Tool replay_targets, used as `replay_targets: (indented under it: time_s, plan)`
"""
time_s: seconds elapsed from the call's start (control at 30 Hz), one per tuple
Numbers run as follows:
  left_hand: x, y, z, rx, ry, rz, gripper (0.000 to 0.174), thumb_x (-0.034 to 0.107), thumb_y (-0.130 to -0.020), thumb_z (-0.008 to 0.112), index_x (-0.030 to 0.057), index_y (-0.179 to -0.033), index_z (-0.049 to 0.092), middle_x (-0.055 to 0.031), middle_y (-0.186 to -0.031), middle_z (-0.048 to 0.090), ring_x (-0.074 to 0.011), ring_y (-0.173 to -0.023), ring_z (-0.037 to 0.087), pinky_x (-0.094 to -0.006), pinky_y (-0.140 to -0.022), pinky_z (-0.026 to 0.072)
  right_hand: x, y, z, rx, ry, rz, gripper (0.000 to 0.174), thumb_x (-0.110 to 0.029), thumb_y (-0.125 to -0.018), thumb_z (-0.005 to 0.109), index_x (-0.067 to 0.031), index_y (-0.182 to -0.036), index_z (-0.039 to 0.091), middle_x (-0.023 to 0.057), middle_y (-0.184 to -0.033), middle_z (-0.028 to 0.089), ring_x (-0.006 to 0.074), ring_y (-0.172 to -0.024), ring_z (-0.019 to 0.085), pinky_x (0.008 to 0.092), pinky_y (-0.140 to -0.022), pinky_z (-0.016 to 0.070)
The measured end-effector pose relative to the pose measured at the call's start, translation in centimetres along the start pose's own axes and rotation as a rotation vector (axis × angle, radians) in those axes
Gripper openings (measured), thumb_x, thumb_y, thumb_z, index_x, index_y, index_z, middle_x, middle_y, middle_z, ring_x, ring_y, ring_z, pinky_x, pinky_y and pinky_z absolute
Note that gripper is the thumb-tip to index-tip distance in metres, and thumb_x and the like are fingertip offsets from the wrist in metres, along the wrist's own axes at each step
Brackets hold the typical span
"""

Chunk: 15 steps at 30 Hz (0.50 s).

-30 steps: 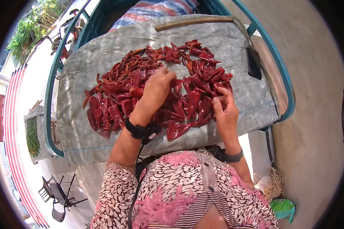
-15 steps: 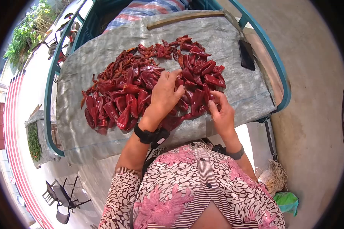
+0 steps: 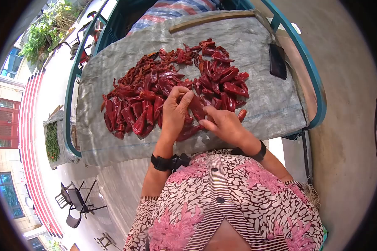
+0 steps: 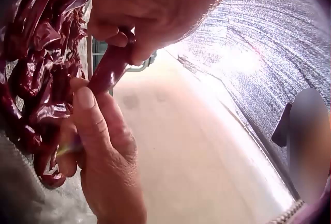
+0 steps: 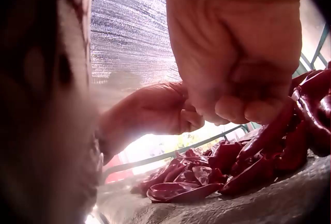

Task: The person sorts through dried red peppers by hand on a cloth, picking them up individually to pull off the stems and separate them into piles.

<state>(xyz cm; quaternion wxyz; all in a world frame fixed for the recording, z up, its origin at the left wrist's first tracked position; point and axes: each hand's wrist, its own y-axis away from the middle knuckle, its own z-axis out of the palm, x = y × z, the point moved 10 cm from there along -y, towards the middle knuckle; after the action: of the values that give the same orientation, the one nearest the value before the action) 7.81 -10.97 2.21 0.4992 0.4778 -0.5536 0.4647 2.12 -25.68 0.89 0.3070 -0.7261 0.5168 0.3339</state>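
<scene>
Between my two hands is one glossy dried red chili pepper [image 4: 107, 71], held just above the near side of a spread of chilies. At one end, my left hand [image 3: 174, 113] pinches it between thumb and fingers. My right hand [image 3: 228, 127] pinches the other end, its thumb and fingertips visible in the left wrist view. Around them lies the spread of red chilies [image 3: 132, 111], with larger shiny pods nearer me and more shrivelled ones toward the back left. The right wrist view hides the held chili behind my curled fingers.
The chilies lie on a grey woven sheet [image 3: 251, 50] spread over a cart with a teal rail [image 3: 312, 77]. A dark phone [image 3: 277, 62] rests at the right, and a wooden strip [image 3: 213, 20] along the back. Farther left are green peppers [image 3: 52, 141] and a black chair [image 3: 80, 201].
The left hand has drawn back from the middle of the spread toward me. My right hand has moved left to meet it, and both now hold one chili. The head view has shifted slightly.
</scene>
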Motion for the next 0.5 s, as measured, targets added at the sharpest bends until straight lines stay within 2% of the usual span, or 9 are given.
replay_targets:
  time_s: [0.1,0.2,0.3,0.33,0.43,0.5]
  plan:
    - [-0.7,-1.3,-3.8,0.101,-0.377,-0.043,0.022,0.018,-0.099,0.069,0.0054,-0.117,0.065,-0.0061,-0.094,0.063,-0.0124,-0.081,0.058,-0.0278,-0.072,0.0489,0.2,0.3,-0.3,-0.07,0.064,-0.11,0.025,-0.018,-0.092,0.067,-0.0131,-0.116,0.064,0.0133,-0.082,0.071,0.034,-0.076,0.071,0.0462,-0.063,0.0536]
    - [3.2,-0.4,-5.3,0.43,-0.894,0.317,0.027,0.014,-0.098,0.067,0.0032,-0.124,0.065,-0.0134,-0.109,0.058,-0.0235,-0.095,0.062,-0.035,-0.081,0.0519,0.8,0.7,0.4,-0.092,0.364,-0.153,0.026,-0.012,-0.089,0.065,-0.0154,-0.114,0.065,0.012,-0.085,0.072,0.0317,-0.076,0.072,0.0438,-0.062,0.0543]
    - [2.0,-0.4,-4.6,0.309,-0.692,0.19,0.031,0.011,-0.098,0.065,0.0028,-0.128,0.064,-0.0171,-0.118,0.053,-0.0314,-0.108,0.06,-0.0393,-0.089,0.0517,1.9,0.0,1.1,-0.08,0.457,-0.167,0.026,-0.009,-0.088,0.062,-0.0168,-0.113,0.066,0.0121,-0.088,0.073,0.0321,-0.076,0.072,0.043,-0.062,0.0548]
    - [1.6,-0.4,-3.5,0.196,-0.652,0.197,0.034,0.006,-0.096,0.064,0.0041,-0.131,0.063,-0.0155,-0.12,0.055,-0.0247,-0.096,0.062,-0.0353,-0.083,0.0531,1.9,-0.2,0.7,-0.061,0.424,-0.171,0.025,-0.009,-0.088,0.063,-0.0165,-0.112,0.066,0.0122,-0.088,0.073,0.0319,-0.076,0.072,0.0428,-0.062,0.0549]
    - [-0.6,0.5,-0.5,-0.098,-0.431,0.05,0.043,-0.001,-0.094,0.065,0.0048,-0.136,0.06,-0.0142,-0.132,0.054,-0.0178,-0.084,0.062,-0.0314,-0.078,0.0542,0.5,-0.6,-1.5,0.043,0.246,-0.192,0.022,-0.01,-0.09,0.064,-0.0154,-0.111,0.065,0.0126,-0.087,0.072,0.0316,-0.076,0.072,0.0417,-0.062,0.0549]
    - [1.5,2.0,2.3,-0.149,-0.333,0.062,0.046,-0.003,-0.092,0.066,0.0055,-0.137,0.06,-0.0123,-0.135,0.056,-0.0147,-0.079,0.06,-0.0292,-0.076,0.0543,-1.4,-0.6,-4.6,0.169,0.023,-0.216,0.019,-0.01,-0.092,0.066,-0.0144,-0.11,0.064,0.0131,-0.087,0.072,0.032,-0.075,0.071,0.0405,-0.062,0.0548]
